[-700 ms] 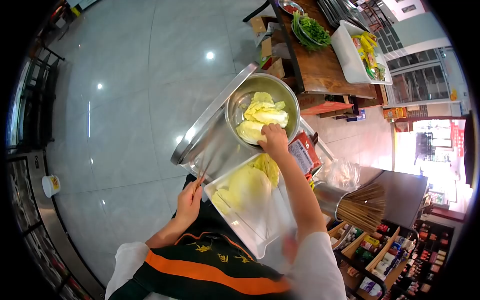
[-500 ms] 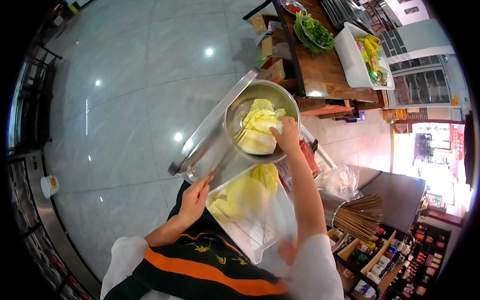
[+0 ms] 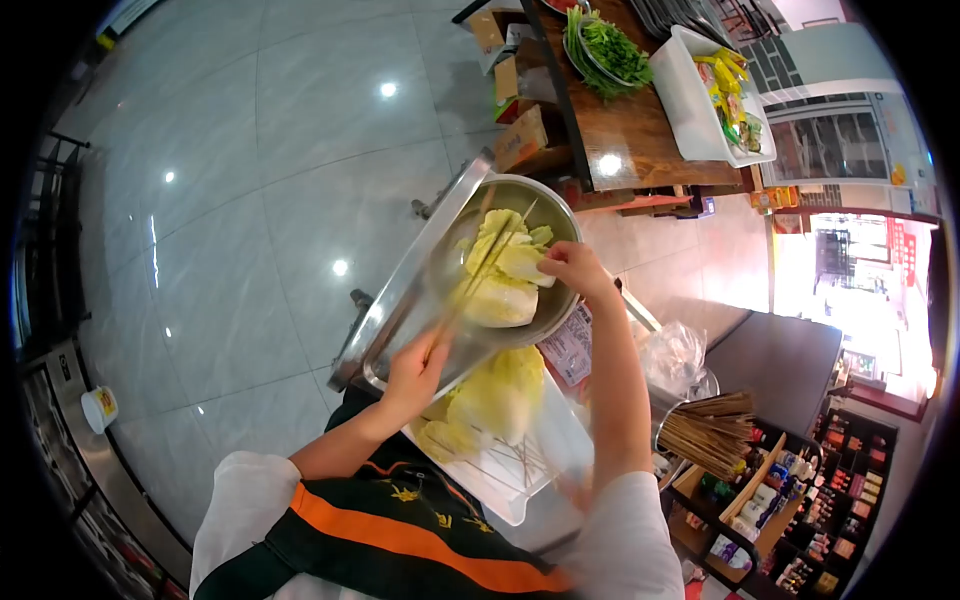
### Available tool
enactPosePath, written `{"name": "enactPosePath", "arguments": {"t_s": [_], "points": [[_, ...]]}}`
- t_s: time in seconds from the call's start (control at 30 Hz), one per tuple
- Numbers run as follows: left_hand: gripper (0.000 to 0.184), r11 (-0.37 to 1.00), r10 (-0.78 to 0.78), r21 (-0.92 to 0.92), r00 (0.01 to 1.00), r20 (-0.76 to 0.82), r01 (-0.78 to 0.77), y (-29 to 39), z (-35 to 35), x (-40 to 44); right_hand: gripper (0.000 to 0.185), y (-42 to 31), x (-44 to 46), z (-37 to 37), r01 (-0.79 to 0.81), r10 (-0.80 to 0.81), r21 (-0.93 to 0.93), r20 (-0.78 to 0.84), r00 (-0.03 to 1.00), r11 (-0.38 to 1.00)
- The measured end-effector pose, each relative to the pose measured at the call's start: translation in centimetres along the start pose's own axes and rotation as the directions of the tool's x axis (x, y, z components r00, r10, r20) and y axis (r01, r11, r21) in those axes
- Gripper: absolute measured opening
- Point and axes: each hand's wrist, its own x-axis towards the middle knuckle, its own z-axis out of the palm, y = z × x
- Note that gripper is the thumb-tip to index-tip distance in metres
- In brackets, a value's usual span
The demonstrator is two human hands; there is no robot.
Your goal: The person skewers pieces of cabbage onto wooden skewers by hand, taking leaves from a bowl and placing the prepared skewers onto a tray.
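My left hand (image 3: 418, 366) is closed round the lower ends of several thin wooden skewers (image 3: 484, 266), which point up across the steel bowl (image 3: 562, 212). Inside that bowl lie pale yellow cabbage leaves (image 3: 500, 300). At the bowl's right side, my right hand (image 3: 574, 268) pinches the edge of a cabbage leaf. Below the bowl, a white tray (image 3: 512, 508) holds more cabbage (image 3: 502, 392) and some loose skewers (image 3: 510, 458).
A wooden table (image 3: 635, 135) at the upper right bears a bowl of green herbs (image 3: 615, 55) and a white bin (image 3: 690, 120) of yellow packets. A steel container of skewers (image 3: 705, 432) and a plastic bag (image 3: 672, 355) are right of my right arm.
My left hand has moved up and right, bringing the skewers over the bowl. My right hand has shifted to the bowl's right side, and the view has turned slightly.
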Motion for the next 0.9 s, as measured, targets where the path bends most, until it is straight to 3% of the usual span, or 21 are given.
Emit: {"name": "enactPosePath", "arguments": {"t_s": [0.03, 0.07, 0.1, 0.13, 0.2, 0.27, 0.33, 0.37, 0.4, 0.47, 0.53, 0.57, 0.7, 0.77, 0.8, 0.83, 0.87, 0.9], "points": [[0.026, 1.000, -0.002, -0.003, 1.000, 0.010, 0.002, -0.3, 0.5, 0.7, 0.025, -0.5, -0.6, -0.8, -0.062, 0.052, 0.168, 0.063, 0.997, 0.984], [0.028, 1.000, 0.027, 0.002, 1.000, 0.009, -0.027, -0.7, 1.2, 1.4, 0.025, -1.1, -1.5, -0.8, -0.070, 0.061, 0.167, 0.061, 0.996, 0.983], [0.031, 0.998, 0.056, 0.006, 0.998, 0.006, -0.056, -0.8, 1.8, 2.1, 0.020, -2.0, -3.1, -0.2, -0.139, 0.117, 0.417, 0.078, 0.990, 0.898], [0.031, 0.999, 0.053, 0.000, 0.998, 0.013, -0.053, 0.0, 2.4, 2.9, 0.015, -2.5, -4.6, 0.7, -0.196, 0.168, 0.637, 0.106, 0.980, 0.745], [0.039, 0.959, -0.232, -0.146, 0.968, 0.098, 0.245, 1.8, 3.6, 4.4, 0.011, -2.1, -6.6, 4.1, -0.175, 0.105, 0.893, 0.144, 0.984, 0.415], [0.036, 0.963, -0.182, -0.195, 0.983, 0.027, 0.184, -0.8, 5.4, 5.1, 0.011, -3.7, -8.6, 5.9, -0.212, 0.065, 0.937, 0.202, 0.977, 0.277], [0.029, 0.933, -0.331, -0.126, 0.942, 0.061, 0.336, -1.0, 5.3, 5.9, 0.015, -4.1, -8.3, 5.6, -0.286, 0.140, 0.894, 0.252, 0.958, 0.344], [0.029, 0.934, -0.332, -0.124, 0.942, 0.055, 0.336, -1.1, 5.3, 6.0, 0.017, -2.9, -7.2, 5.6, -0.128, 0.206, 0.638, -0.050, 0.977, 0.760], [0.026, 0.960, -0.264, -0.098, 0.965, -0.007, 0.262, -0.6, 5.1, 5.9, 0.020, -2.1, -6.2, 5.4, -0.050, 0.111, 0.182, -0.340, 0.934, 0.982], [0.024, 0.980, -0.194, -0.070, 0.978, -0.082, 0.189, -0.1, 5.0, 5.5, 0.024, -1.5, -3.8, 4.8, 0.000, 0.042, 0.102, -0.412, 0.910, 0.995], [0.024, 0.985, -0.172, -0.022, 0.981, -0.093, 0.170, 1.0, 4.2, 5.6, 0.026, -0.8, -1.6, 5.1, 0.243, -0.375, -0.339, -0.409, 0.832, 0.909], [0.024, 0.978, -0.208, -0.042, 0.975, -0.081, 0.205, 1.8, 4.0, 5.3, 0.026, -0.4, -1.2, 5.5, 0.205, -0.312, -0.315, -0.337, 0.888, 0.927], [0.025, 0.989, -0.135, 0.034, 0.982, -0.133, 0.141, -0.5, 4.7, 5.1, 0.025, 0.2, -0.8, 5.2, 0.248, -0.371, -0.349, -0.347, 0.862, 0.904], [0.024, 0.992, -0.104, 0.057, 0.982, -0.155, 0.114, -0.8, 5.1, 5.4, 0.019, 0.9, -1.0, 4.2, 0.273, -0.326, -0.183, -0.432, 0.841, 0.945], [0.024, 0.992, -0.103, 0.056, 0.982, -0.156, 0.113, -1.3, 5.4, 5.7, 0.019, 0.7, -1.4, 3.5, 0.273, -0.327, -0.184, -0.432, 0.841, 0.944], [0.024, 0.994, -0.104, 0.020, 0.980, -0.167, 0.109, -1.9, 5.7, 6.2, 0.016, 0.1, -2.2, 2.3, 0.178, -0.107, 0.215, -0.305, 0.946, 0.960], [0.023, 0.994, -0.105, -0.016, 0.978, -0.178, 0.104, -2.4, 6.0, 6.5, 0.014, -0.6, -2.9, 1.4, 0.003, 0.057, 0.561, -0.090, 0.994, 0.828], [0.023, 0.982, -0.176, -0.096, 0.972, -0.153, 0.162, -2.1, 6.2, 6.8, 0.013, -1.0, -3.6, 1.0, -0.039, 0.050, 0.747, 0.008, 0.999, 0.664]]}}
